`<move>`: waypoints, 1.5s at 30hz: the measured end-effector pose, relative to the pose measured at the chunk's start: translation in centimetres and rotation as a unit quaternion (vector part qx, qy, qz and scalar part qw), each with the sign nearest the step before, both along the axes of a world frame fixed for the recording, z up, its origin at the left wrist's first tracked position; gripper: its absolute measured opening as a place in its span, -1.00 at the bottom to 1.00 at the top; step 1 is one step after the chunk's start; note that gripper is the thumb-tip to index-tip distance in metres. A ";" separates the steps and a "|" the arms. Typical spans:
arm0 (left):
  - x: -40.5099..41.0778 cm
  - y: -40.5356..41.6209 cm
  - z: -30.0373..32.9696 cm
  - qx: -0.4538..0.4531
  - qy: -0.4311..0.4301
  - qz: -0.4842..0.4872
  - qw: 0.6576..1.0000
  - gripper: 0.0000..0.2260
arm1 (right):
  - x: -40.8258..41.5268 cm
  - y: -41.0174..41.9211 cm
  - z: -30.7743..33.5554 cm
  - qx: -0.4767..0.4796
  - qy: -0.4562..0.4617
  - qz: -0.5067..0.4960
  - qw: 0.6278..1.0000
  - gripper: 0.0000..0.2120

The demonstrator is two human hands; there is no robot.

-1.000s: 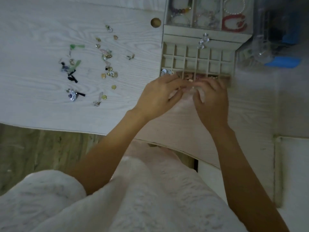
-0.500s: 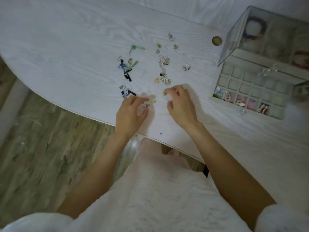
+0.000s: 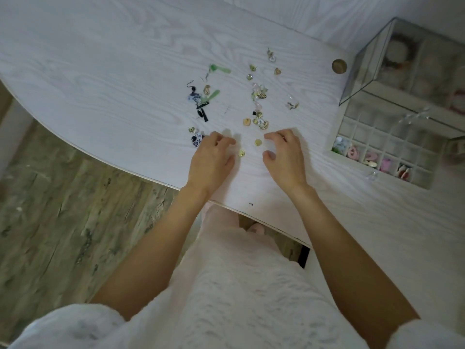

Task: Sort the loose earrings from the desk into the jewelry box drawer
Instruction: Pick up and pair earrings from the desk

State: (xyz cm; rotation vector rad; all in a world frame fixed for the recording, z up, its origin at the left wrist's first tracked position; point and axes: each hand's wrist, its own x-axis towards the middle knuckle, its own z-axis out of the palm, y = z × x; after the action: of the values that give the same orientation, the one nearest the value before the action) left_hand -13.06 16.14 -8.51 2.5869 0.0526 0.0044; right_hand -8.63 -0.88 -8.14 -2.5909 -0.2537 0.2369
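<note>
Several loose earrings lie scattered on the white desk, in green, gold, black and blue-white. Two small yellow-gold earrings sit nearest me: one by my right fingertips, one between my hands. My left hand rests palm down, fingers spread, beside a blue-white earring. My right hand hovers with fingers curled apart and holds nothing. The jewelry box drawer stands pulled out at right, its front row of compartments holding pink, green and red pieces.
The glass jewelry box stands at the far right above the drawer, with bracelets inside. A round brass cable hole sits near it. The desk's curved front edge runs just below my wrists, with wood floor to the left.
A second ago both hands were at the drawer's front row. They moved left to the loose earrings, and since half a second ago the fingers have spread around the two yellow-gold pieces.
</note>
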 end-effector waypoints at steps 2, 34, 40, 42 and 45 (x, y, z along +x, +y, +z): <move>0.2 -1.4 0.2 0.002 0.022 -0.017 1.000 -0.77 | 0.0 -0.1 0.1 0.002 0.004 -0.009 1.000 -0.64; 1.9 -4.5 1.2 -0.130 0.100 0.018 0.986 -0.89 | -2.6 0.4 -0.4 0.037 -0.018 -0.064 0.997 -0.91; 1.9 -5.2 0.9 -0.148 0.118 -0.004 0.982 -0.90 | -2.9 -0.7 -0.9 0.061 -0.063 -0.059 0.994 -0.92; 1.9 -5.2 0.6 -0.167 0.123 -0.011 0.978 -0.91 | -3.1 -1.1 -0.9 0.114 -0.054 -0.080 0.989 -0.94; 1.9 -5.6 0.7 -0.197 0.114 -0.006 0.974 -0.92 | -3.1 -2.1 -0.2 0.201 -0.005 -0.122 0.972 -0.91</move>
State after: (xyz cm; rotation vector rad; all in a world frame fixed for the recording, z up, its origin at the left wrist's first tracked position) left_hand -11.13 10.49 -7.86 2.1785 0.1097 -0.2811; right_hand -11.70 -2.99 -8.30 -2.1931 0.0170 0.0738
